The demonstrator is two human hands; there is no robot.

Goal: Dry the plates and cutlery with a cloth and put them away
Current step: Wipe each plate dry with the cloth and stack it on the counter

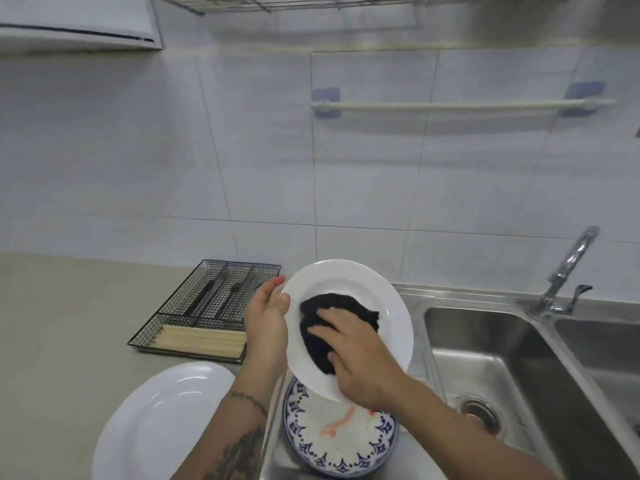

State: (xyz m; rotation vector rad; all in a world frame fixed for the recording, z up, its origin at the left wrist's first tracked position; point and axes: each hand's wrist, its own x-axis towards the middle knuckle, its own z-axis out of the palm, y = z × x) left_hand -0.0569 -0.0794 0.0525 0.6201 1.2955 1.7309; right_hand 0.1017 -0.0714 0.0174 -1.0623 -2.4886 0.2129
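1. Head view: the left hand (268, 323) grips the left rim of a white plate (391, 306), thumb over the rim's front and palm behind it, holding the plate tilted up toward the camera above the counter-to-sink edge.
2. The right hand (360, 362) presses a dark cloth (322, 327) against the plate's inner face, fingers curled over the bunched cloth. The cloth covers the plate's centre well; the rim around it is bare.
3. Directly below the held plate, a blue-patterned plate (341, 441) with an orange motif lies flat on the drainboard. The right wrist and the white plate's lower edge overlap its upper part.
4. Left of the blue-patterned plate, a large white platter (156, 420) lies on the beige counter (69, 323); the left forearm crosses its right edge.
5. Behind the left hand, a black wire cutlery tray (207, 306) sits on the counter. Its rear compartments hold dark cutlery (204, 296); its front compartment holds pale chopsticks (201, 342).
6. Right of the hands, the steel sink (491, 344) opens into a basin, with a tap (568, 271) at its rear edge.
7. A tiled wall (242, 150) backs the counter and carries a towel rail (460, 106); a wire rack (277, 3) hangs at the top.
8. Bare counter extends left of the tray.
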